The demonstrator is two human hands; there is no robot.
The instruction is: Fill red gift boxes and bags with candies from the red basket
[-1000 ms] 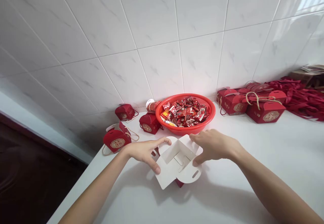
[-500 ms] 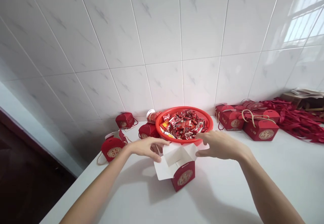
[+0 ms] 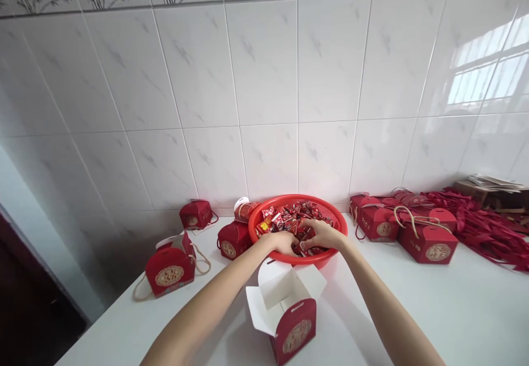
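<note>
Both my hands are in a red plastic basket (image 3: 339, 222) of wrapped candies (image 3: 285, 218). My left hand (image 3: 284, 242) reaches down at the basket's front, its fingertips hidden among the candies. Beside it, my right hand (image 3: 324, 235) touches the candies with its fingers curved and apart. In front of the basket, below my forearms, an open red gift box (image 3: 294, 333) stands upright on the white table. Its white-lined flaps are spread, and the part of its inside that shows holds nothing.
Red boxes with rope handles stand at the left, one near the table edge (image 3: 170, 269). More red boxes (image 3: 427, 239) sit at the right, beside a heap of dark red ribbons (image 3: 487, 231). A tiled wall (image 3: 268, 162) rises behind the table.
My hands have left the open box's flaps and moved forward into the basket of candies. The camera view has tilted upward. The box stays open on the table.
</note>
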